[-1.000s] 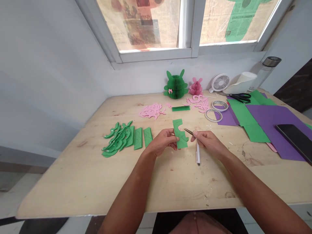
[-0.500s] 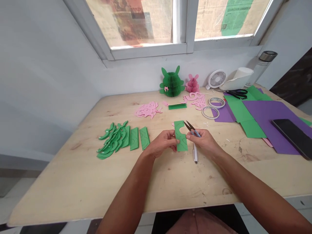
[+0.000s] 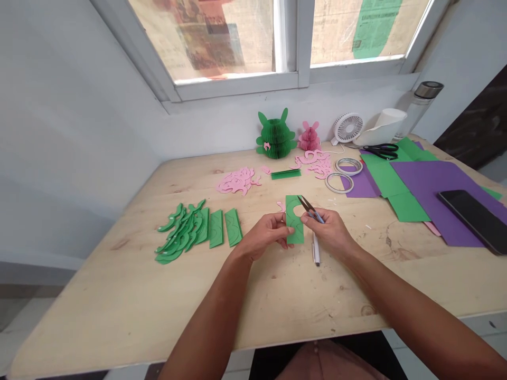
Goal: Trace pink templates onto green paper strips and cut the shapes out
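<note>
My left hand (image 3: 273, 232) pinches a green paper strip (image 3: 293, 232) by its left and lower part, thumb in front. Curved pencil lines run over the strip, and a rounded notch is cut into its right side. Thread snips (image 3: 310, 207) with dark blades and a blue handle are gripped in my right hand (image 3: 328, 227). Their tips are at the strip's upper right edge, above the notch. Below my right hand a white pen (image 3: 316, 250) lies on the table. Two marked green strips (image 3: 233, 228) and a pile of cut green pieces (image 3: 182, 232) lie to the left.
Pink paper cutouts (image 3: 237, 181) and a folded green strip (image 3: 285, 174) lie farther back. Behind them stand a green paper figure (image 3: 276, 138), a pink one (image 3: 309, 138) and a small fan (image 3: 348, 128). Tape rolls (image 3: 339, 183), black-handled scissors (image 3: 382, 151), purple paper (image 3: 428, 184) and a phone (image 3: 473, 219) occupy the right.
The snips' tips have come to the strip's upper right edge, where a small gap showed before. The view has shifted slightly. Both hands keep their holds.
</note>
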Tool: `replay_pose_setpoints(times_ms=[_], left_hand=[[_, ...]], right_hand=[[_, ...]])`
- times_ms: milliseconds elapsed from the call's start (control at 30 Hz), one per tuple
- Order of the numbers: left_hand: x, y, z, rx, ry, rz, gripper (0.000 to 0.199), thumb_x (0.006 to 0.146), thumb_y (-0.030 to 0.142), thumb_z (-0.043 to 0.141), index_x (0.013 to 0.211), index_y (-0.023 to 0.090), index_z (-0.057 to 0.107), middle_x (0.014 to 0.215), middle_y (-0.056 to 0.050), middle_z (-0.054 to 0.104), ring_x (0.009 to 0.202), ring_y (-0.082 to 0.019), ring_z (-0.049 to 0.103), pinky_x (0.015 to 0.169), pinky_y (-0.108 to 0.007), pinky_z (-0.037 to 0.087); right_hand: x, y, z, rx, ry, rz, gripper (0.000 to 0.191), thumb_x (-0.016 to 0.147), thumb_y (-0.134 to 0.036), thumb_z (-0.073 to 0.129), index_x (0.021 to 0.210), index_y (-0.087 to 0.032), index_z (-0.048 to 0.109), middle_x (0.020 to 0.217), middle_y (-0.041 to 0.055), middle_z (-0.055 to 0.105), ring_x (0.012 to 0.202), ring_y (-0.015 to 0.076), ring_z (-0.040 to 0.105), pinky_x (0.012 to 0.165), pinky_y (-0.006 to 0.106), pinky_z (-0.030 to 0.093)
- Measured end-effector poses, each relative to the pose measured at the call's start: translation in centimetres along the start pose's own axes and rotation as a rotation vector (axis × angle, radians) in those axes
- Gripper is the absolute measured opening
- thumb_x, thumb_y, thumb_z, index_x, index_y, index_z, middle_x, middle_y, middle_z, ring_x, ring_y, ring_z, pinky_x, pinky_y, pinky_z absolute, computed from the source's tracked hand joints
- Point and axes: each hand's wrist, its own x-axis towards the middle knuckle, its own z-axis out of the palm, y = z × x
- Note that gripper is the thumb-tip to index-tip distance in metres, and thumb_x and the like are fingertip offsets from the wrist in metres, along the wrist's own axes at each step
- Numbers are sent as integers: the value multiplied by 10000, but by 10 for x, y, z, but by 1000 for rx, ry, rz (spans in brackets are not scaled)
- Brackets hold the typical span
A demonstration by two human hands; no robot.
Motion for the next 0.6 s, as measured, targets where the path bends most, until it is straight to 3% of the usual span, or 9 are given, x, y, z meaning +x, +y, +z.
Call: replay_pose_setpoints(times_ms=[167,400,600], left_hand=[[3,0,11,-52,67,-8,411,634,368,774,949,128,662,746,-49,676,598,-137,624,587,-251,506],[6,-4,17,-116,133,0,343,634,339,769,870,117,656,722,-64,690,617,-137,629,612,-252,504],[5,-2,16,-136,237,13,276,639,317,752,771,139,588,707,-67,700,571,-134,626,568,-243,497]], right_hand=[[3,10,0,57,42,-35,290,721,-451,648,694,-165,608,638,-9,498,612,132,435,593,263,359],[2,11,1,76,23,-50,284,754,-437,629,700,-160,594,625,-12,484,592,126,428,590,264,353],[0,6,1,-17,63,-1,334,726,-498,629,705,-167,589,536,-40,375,518,111,335,501,253,280]])
